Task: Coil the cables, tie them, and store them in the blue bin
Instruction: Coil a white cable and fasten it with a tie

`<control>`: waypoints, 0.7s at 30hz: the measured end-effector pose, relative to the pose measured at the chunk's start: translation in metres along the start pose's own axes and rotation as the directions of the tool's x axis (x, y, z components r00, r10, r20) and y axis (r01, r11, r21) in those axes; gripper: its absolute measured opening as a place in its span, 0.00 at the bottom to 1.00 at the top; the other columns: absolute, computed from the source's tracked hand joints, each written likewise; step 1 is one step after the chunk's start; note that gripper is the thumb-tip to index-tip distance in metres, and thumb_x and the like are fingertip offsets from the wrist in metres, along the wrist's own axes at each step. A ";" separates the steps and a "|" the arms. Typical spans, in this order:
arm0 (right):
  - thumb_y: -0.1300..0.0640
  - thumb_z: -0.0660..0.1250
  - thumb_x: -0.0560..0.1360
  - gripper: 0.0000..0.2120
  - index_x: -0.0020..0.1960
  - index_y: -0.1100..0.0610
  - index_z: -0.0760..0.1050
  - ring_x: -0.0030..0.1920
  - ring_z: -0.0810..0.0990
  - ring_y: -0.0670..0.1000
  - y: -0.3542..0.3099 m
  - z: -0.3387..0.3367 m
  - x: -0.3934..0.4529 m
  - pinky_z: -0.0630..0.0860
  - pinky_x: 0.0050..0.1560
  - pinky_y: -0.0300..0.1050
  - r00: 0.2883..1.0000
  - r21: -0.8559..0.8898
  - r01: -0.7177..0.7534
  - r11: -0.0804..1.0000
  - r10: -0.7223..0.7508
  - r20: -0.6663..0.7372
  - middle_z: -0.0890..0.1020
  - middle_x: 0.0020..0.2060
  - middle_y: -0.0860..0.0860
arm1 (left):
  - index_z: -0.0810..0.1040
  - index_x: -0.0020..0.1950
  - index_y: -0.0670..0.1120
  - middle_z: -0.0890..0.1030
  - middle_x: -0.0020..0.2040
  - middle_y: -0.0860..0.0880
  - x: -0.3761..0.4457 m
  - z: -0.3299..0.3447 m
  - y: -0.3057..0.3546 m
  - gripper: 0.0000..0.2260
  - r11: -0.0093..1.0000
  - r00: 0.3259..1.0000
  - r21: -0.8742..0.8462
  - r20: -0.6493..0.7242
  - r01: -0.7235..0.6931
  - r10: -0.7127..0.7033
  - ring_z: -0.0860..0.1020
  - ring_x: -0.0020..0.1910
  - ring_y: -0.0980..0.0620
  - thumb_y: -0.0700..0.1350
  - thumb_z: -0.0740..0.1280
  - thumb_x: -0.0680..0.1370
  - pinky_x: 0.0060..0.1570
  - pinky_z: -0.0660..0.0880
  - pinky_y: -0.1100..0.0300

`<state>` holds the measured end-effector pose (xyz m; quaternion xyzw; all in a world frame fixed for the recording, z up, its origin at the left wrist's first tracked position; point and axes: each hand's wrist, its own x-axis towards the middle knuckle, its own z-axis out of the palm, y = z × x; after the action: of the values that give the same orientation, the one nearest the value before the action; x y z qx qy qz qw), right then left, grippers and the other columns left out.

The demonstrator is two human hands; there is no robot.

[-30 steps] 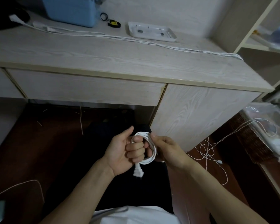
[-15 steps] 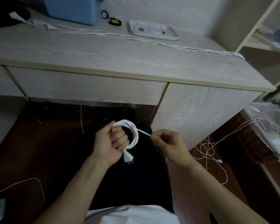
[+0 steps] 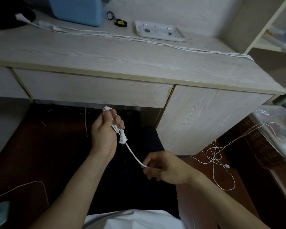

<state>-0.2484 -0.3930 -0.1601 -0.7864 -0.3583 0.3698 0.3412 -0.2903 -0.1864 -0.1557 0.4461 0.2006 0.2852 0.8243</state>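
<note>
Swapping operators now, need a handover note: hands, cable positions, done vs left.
Left hand grips the coiled white cable, plug hanging below. Right hand pinches its free tail, pulled taut.
Long white cable lies uncoiled across the desk; thin cable is tangled on the floor. Blue bin sits at the desk's back.
Done: first coil wound.
Left: tie it, bin it, then the other cables.

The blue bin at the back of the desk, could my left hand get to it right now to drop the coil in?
Probably yes. The left hand grips the coiled cable below the desk edge; the blue bin stands beyond bare desktop, crossed only by a flat white cord. The right hand pinches the tail, which tethers it.
</note>
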 end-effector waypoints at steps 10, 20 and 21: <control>0.59 0.65 0.81 0.08 0.55 0.60 0.81 0.41 0.79 0.47 -0.005 -0.001 -0.002 0.77 0.44 0.44 0.958 0.106 0.258 0.960 -0.241 -0.154 0.79 0.44 0.48 | 0.84 0.53 0.45 0.86 0.44 0.50 -0.024 -0.002 -0.018 0.07 0.686 0.833 0.720 0.442 -0.107 -0.334 0.84 0.43 0.54 0.43 0.66 0.81 0.47 0.79 0.58; 0.65 0.71 0.76 0.06 0.42 0.58 0.84 0.39 0.82 0.43 -0.006 -0.009 -0.003 0.75 0.43 0.35 0.890 0.062 0.272 0.960 -0.227 -0.397 0.83 0.38 0.44 | 0.81 0.52 0.43 0.85 0.42 0.45 -0.024 0.004 -0.012 0.13 0.800 0.871 0.568 0.276 0.195 -0.408 0.83 0.40 0.50 0.46 0.58 0.84 0.45 0.77 0.58; 0.67 0.70 0.75 0.07 0.40 0.59 0.83 0.37 0.81 0.42 -0.006 -0.010 -0.004 0.74 0.41 0.34 0.892 0.078 0.268 0.960 -0.218 -0.395 0.83 0.36 0.44 | 0.80 0.51 0.41 0.84 0.40 0.43 -0.021 0.004 -0.014 0.13 0.855 0.896 0.433 0.197 0.285 -0.399 0.83 0.38 0.50 0.45 0.58 0.84 0.44 0.78 0.57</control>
<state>-0.2435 -0.3964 -0.1491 -0.7683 -0.3555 0.1860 0.4986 -0.2996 -0.2086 -0.1633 0.5945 0.2119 0.0204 0.7754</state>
